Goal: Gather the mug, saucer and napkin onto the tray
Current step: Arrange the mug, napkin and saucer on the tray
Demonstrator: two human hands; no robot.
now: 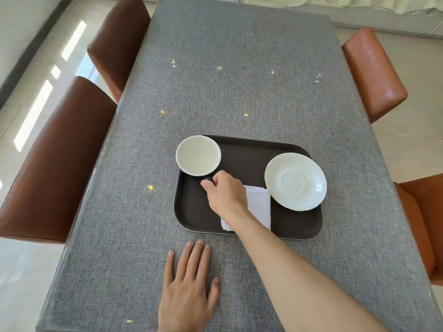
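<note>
We saw the mug (198,155), white inside and dark outside, on the tray's (191,212) far-left corner, right hand (225,192) pinching its handle; left hand (187,286) lay spread flat on the counter (239,80).

grey-clothed table (239,80) | on it: dark tray (189,212), left hand (189,291) flat

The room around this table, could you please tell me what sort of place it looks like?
Probably a home dining room: a long table under a grey cloth, brown leather dining chairs along both sides, and a glossy tiled floor.
</note>
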